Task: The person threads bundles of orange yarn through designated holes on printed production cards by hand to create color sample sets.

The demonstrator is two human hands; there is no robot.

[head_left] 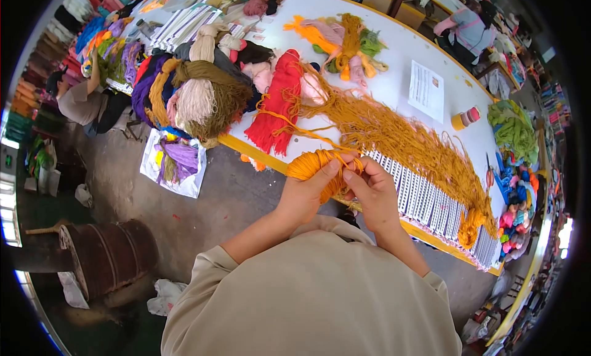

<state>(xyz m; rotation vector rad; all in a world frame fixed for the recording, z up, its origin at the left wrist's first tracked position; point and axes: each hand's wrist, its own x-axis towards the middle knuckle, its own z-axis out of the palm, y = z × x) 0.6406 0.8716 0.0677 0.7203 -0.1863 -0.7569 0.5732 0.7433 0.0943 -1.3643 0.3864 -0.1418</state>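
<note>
My left hand [308, 186] is closed round a ball of orange yarn [301, 165] in front of my chest, at the table's near edge. Close on its right, my right hand [372, 193] pinches orange strands at the side of the ball. A strand runs from the ball up to the left, over a red yarn bundle [284, 97]. Beyond my hands, a long tangled spread of golden-orange yarn [394, 131] stretches across the table [381, 48] to the right. Under its near side lie printed strips [425, 193].
Thick multicoloured skeins [212, 97] hang over the table's left part. A printed sheet [426, 91], a thread cone [466, 118] and scissors [489, 174] lie to the right. A rusty drum [111, 257] stands on the floor at left. One person [83, 103] sits at left, another [471, 32] at upper right.
</note>
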